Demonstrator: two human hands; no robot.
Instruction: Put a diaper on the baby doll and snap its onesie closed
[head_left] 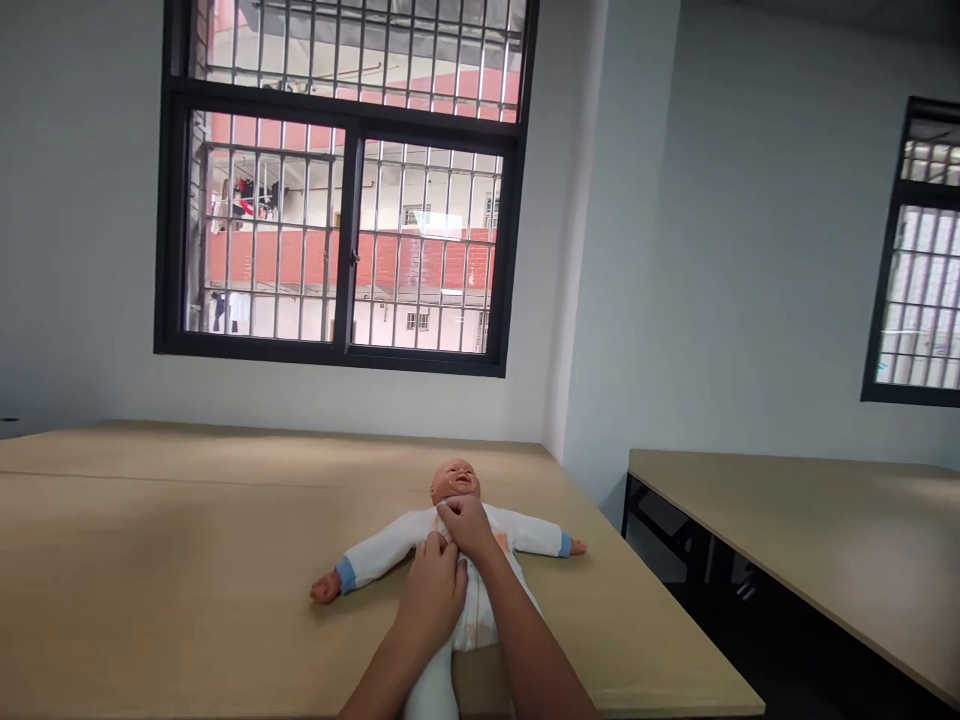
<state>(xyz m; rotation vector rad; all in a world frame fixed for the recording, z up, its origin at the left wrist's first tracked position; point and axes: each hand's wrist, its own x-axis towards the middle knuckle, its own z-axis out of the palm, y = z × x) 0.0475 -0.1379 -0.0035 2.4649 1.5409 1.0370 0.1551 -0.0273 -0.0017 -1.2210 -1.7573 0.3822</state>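
A baby doll (455,480) lies on its back on the tabletop, head toward the window and arms spread wide. It wears white baby clothes (386,540) with blue cuffs. My right hand (466,527) is at the chest just below the doll's chin, its fingers pinched on the front of the clothes. Lower on the chest, my left hand (435,582) has its fingers closed on the same front edge. My hands and forearms cover much of the doll's torso and one leg. What lies between my fingertips is too small to make out.
The light wooden table (187,580) has its right edge beyond the doll's outstretched hand. A gap separates it from a second table (810,540) on the right. Behind stand a wall and a barred window (349,230).
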